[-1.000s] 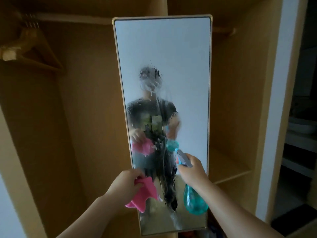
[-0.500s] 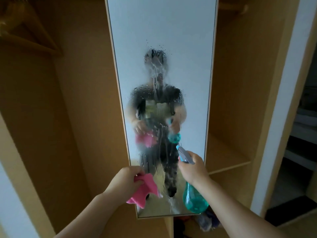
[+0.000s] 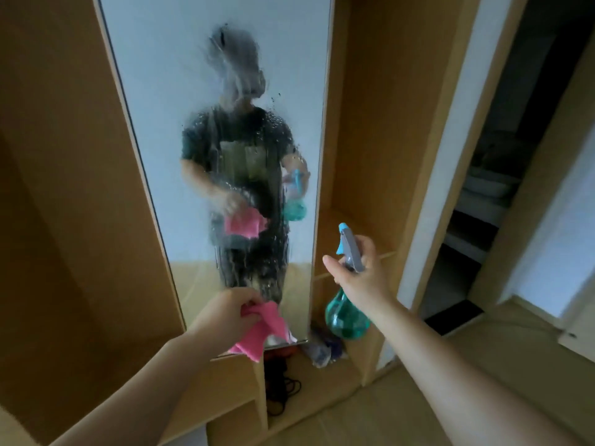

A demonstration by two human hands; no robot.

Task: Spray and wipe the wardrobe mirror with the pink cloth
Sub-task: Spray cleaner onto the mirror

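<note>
In front of wardrobe [image 3: 363, 123]: mirror [image 3: 154, 123] upright, centre strip wet w/ droplets + runs, outer margins look dry. L hand [image 3: 225, 313]: fingers curled round pink cloth [image 3: 260, 329], bunched, hanging at lower mirror edge; contact w/ glass can't tell. R hand [image 3: 360, 275]: fingers wrapped on neck of teal spray bottle [image 3: 346, 320], held right of mirror, nozzle pointing up-left. Est.: spray step approx. done, wipe not begun. Next move needs cloth pressed flat on glass, from top of wet patch downward, before runs reach frame.
</note>
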